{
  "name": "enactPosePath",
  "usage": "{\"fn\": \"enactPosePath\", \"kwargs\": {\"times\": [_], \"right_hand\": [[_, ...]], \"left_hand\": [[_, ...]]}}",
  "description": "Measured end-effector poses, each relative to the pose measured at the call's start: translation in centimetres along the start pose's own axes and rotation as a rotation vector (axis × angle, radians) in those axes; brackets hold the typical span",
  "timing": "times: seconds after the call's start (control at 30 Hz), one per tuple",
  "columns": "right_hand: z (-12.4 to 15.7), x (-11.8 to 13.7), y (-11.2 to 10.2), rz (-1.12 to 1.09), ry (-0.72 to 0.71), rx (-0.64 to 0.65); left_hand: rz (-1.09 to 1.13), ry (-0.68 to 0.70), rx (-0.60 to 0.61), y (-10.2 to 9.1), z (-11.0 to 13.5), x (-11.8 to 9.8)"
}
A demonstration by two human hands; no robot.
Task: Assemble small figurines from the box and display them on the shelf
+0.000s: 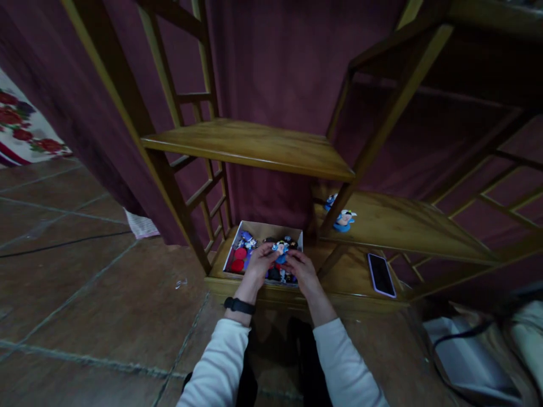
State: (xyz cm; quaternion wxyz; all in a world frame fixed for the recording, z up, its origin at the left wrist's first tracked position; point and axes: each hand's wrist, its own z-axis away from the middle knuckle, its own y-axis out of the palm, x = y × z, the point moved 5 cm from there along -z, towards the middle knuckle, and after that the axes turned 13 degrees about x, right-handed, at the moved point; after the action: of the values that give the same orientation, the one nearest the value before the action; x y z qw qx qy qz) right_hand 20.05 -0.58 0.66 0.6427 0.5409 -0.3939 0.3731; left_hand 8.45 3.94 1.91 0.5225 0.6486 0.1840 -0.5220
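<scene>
Over a white cardboard box [233, 247], my left hand [259, 263] and my right hand [302, 268] pinch a small blue-and-white figurine [280, 250] between them, one at each side. Its fine details are too small to make out. Inside the box lie several more figurines [247, 240] and some round red pieces [240, 259]. Part of the contents is hidden behind my hands and the held figurine. A dark band sits on my left wrist.
The box stands on the low base of a wooden shelf unit [250, 146]. Two similar blue-and-white figurines [343, 220] stand on the middle-right shelf, one partly behind a post. A phone [382, 275] lies below them. At lower right is a whitish open container [466, 356].
</scene>
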Motion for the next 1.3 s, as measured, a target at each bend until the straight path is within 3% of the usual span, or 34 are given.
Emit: {"fn": "enactPosePath", "kwargs": {"times": [0.1, 0.2, 0.37, 0.53, 0.67, 0.8, 1.3], "right_hand": [[0.4, 0.0, -0.8, 0.078, 0.023, -0.003], [0.1, 0.7, -1.4, 0.223, -0.041, -0.006], [-1.1, 1.6, -1.2, 0.377, -0.125, 0.105], [-1.8, 1.0, -1.8, 0.237, -0.034, 0.044], [-2.1, 1.1, -2.1, 0.183, -0.047, 0.025], [-2.3, 1.2, -2.1, 0.169, -0.064, 0.035], [-3.1, 1.1, -2.7, 0.434, -0.160, 0.034]], "left_hand": [[-0.086, 0.069, 0.008, 0.2, -0.2, 0.3], [-0.166, 0.084, 0.028, 0.3, -0.4, 0.4], [-0.254, 0.053, 0.104, 0.6, -0.6, 0.6], [-0.084, -0.017, -0.029, -0.3, -0.3, 0.9], [0.080, -0.120, 0.030, 0.0, -0.4, 1.4], [0.111, -0.128, 0.039, 0.1, -0.7, 1.6], [0.105, -0.110, 0.007, -0.2, -1.0, 2.4]]}}
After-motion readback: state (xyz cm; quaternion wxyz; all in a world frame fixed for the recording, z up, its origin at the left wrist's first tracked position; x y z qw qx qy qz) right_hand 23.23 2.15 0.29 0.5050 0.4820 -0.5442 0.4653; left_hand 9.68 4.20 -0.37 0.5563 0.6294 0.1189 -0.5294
